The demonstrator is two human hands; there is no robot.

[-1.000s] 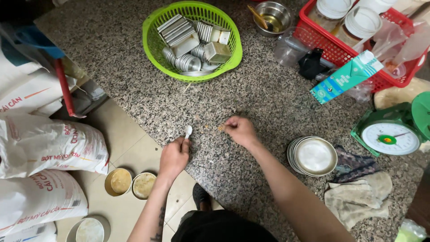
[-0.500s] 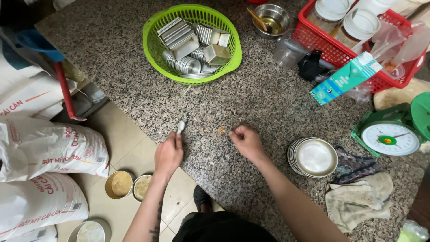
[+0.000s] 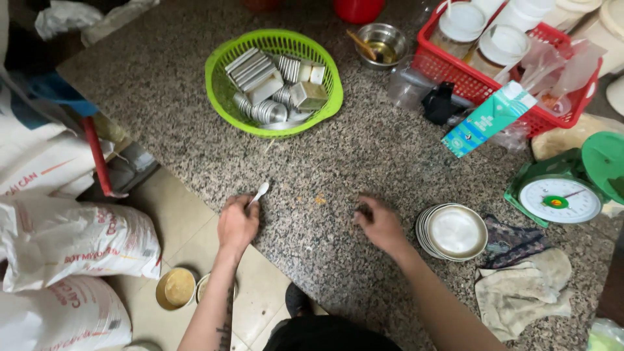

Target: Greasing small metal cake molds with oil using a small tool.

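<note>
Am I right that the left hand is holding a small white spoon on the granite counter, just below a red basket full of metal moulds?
Not quite. The basket holding the metal moulds is green, not red, as the head view shows. The red basket sits at the far right with lidded jars in it. The rest stands: the left hand holds a small white spoon on the granite counter.

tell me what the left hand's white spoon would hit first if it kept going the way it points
Likely the green basket of metal moulds. The left hand holds the white spoon aimed up and slightly right over bare granite counter; depth is unclear.
</note>
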